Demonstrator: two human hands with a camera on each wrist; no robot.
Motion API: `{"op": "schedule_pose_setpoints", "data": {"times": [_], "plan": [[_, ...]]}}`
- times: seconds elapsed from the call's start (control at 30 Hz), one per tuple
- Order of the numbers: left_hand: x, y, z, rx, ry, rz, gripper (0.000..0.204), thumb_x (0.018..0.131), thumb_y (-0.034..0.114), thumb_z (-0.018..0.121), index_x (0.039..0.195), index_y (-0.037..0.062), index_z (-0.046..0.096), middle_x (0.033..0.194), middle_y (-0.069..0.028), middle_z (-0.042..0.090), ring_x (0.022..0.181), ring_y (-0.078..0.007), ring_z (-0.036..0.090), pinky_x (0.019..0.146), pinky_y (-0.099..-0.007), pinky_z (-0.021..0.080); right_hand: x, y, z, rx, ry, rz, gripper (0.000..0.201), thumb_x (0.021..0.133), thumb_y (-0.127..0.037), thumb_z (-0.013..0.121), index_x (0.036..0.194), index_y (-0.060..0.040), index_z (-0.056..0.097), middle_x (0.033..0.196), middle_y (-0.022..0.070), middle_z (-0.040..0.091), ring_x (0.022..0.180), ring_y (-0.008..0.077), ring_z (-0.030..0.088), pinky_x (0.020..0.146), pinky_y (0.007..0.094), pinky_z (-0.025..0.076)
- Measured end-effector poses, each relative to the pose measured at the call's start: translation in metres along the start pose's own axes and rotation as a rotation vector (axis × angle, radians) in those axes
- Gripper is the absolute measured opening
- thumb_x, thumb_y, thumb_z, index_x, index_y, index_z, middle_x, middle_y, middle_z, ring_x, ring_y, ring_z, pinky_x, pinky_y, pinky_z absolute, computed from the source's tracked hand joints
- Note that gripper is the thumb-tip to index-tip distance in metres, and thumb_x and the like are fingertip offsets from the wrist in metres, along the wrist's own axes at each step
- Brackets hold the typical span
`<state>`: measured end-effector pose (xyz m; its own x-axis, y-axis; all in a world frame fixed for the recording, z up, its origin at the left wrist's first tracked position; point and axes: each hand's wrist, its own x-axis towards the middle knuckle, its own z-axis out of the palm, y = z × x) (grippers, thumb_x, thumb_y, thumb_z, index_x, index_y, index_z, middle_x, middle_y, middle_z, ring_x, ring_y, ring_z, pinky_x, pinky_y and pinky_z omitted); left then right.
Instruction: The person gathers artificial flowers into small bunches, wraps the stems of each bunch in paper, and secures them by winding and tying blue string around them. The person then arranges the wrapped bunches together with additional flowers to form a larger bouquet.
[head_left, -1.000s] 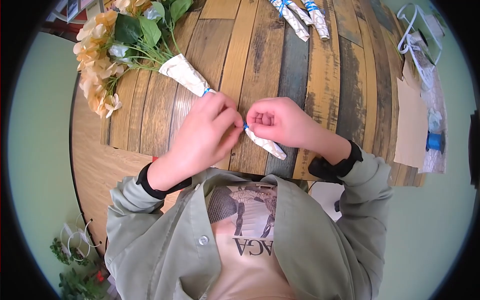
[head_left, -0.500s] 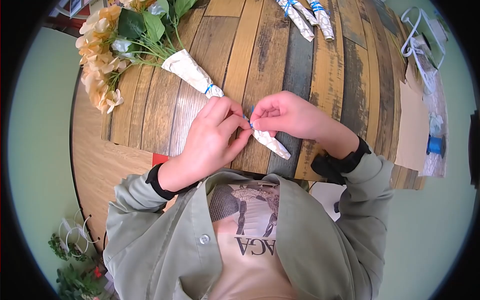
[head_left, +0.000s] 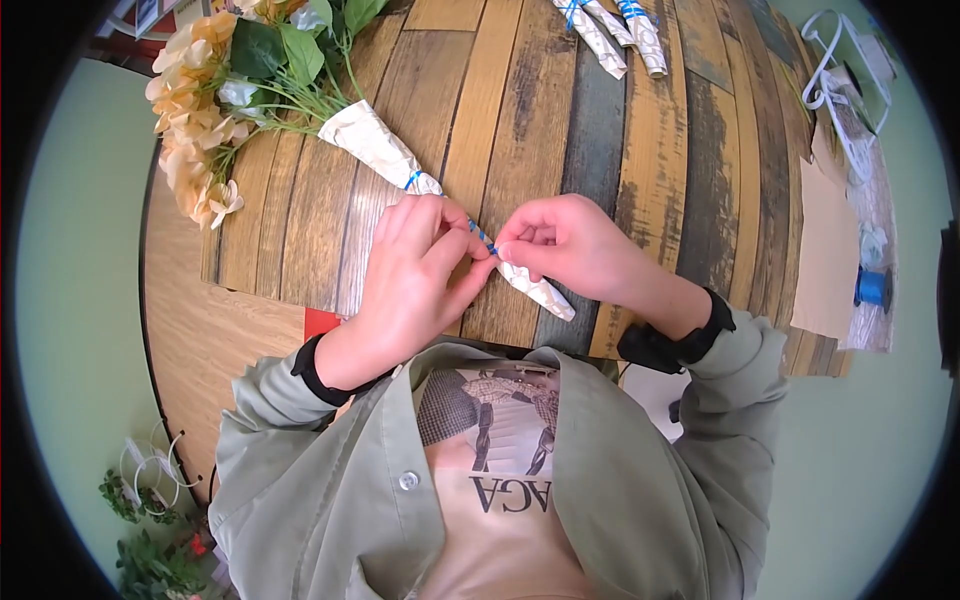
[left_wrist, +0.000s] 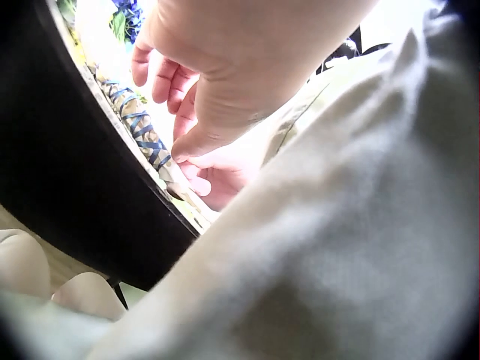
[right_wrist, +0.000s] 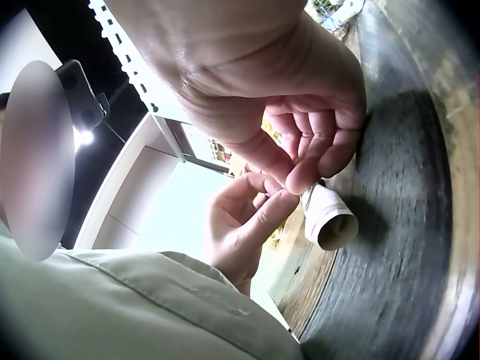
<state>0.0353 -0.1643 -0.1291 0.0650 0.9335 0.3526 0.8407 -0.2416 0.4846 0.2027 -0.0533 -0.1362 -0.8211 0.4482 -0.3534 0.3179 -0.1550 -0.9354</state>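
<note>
A bouquet of peach flowers (head_left: 195,130) lies slantwise on the wooden table, its stems in a cream patterned paper wrap (head_left: 370,143). Blue ribbon (left_wrist: 135,122) criss-crosses the wrap's narrow part, as the left wrist view shows. My left hand (head_left: 415,260) lies over that part, thumb and forefinger pinching the ribbon. Just beside it, my right hand (head_left: 575,245) pinches the ribbon at the same spot, its other fingers curled in. Below the fingertips the wrap's lower end (head_left: 537,290) sticks out towards me; its round opening shows in the right wrist view.
More paper-wrapped handles (head_left: 600,40) with blue ribbon lie at the table's far side. Along the right edge are a brown paper sheet (head_left: 825,250), a blue ribbon spool (head_left: 873,288) and a white wire stand (head_left: 845,95). The table's near edge runs close to my body.
My left hand has shifted slightly, uncovering more of the criss-crossed ribbon. Both hands' fingertips stay together at the ribbon; a loose blue end that stuck up half a second ago no longer shows.
</note>
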Motion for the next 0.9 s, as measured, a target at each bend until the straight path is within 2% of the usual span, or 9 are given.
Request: {"op": "schedule_pose_setpoints", "data": {"times": [0.3, 0.57, 0.73, 0.9], "plan": [[-0.002, -0.002, 0.007, -0.070, 0.025, -0.030, 0.020, 0.062, 0.004, 0.076, 0.078, 0.0042, 0.064, 0.088, -0.0091, 0.049, 0.083, -0.0267, 0.049, 0.069, -0.0350, 0.041, -0.002, -0.001, 0.001, 0.005, 0.003, 0.002, 0.013, 0.083, -0.008, 0.062, 0.085, 0.0051, 0.062, 0.069, 0.0060, 0.061, 0.060, 0.0091, 0.057, 0.055, 0.0244, 0.046], [-0.002, 0.004, 0.012, 0.039, 0.083, 0.012, 0.019, 0.062, 0.003, 0.073, 0.078, 0.0048, 0.063, 0.086, -0.0086, 0.049, 0.083, -0.0271, 0.050, 0.071, -0.0364, 0.040, -0.004, 0.002, 0.003, -0.008, 0.034, 0.006, 0.012, 0.081, -0.008, 0.063, 0.084, 0.0043, 0.063, 0.070, 0.0065, 0.062, 0.062, 0.0093, 0.057, 0.057, 0.0251, 0.047], [-0.001, -0.001, 0.015, 0.035, 0.076, 0.009, 0.019, 0.062, 0.004, 0.073, 0.078, 0.0050, 0.063, 0.086, -0.0088, 0.050, 0.083, -0.0271, 0.050, 0.072, -0.0375, 0.040, -0.005, 0.010, 0.009, -0.039, 0.132, -0.034, 0.015, 0.080, -0.010, 0.063, 0.083, 0.0039, 0.064, 0.070, 0.0080, 0.064, 0.062, 0.0111, 0.059, 0.058, 0.0261, 0.048], [-0.001, 0.000, 0.012, 0.028, 0.089, -0.006, 0.019, 0.063, 0.005, 0.073, 0.078, 0.0056, 0.063, 0.087, -0.0092, 0.050, 0.083, -0.0271, 0.050, 0.073, -0.0374, 0.040, -0.005, 0.009, 0.009, -0.011, 0.136, -0.056, 0.014, 0.080, -0.010, 0.063, 0.084, 0.0037, 0.064, 0.070, 0.0077, 0.064, 0.062, 0.0110, 0.059, 0.058, 0.0262, 0.048]]}}
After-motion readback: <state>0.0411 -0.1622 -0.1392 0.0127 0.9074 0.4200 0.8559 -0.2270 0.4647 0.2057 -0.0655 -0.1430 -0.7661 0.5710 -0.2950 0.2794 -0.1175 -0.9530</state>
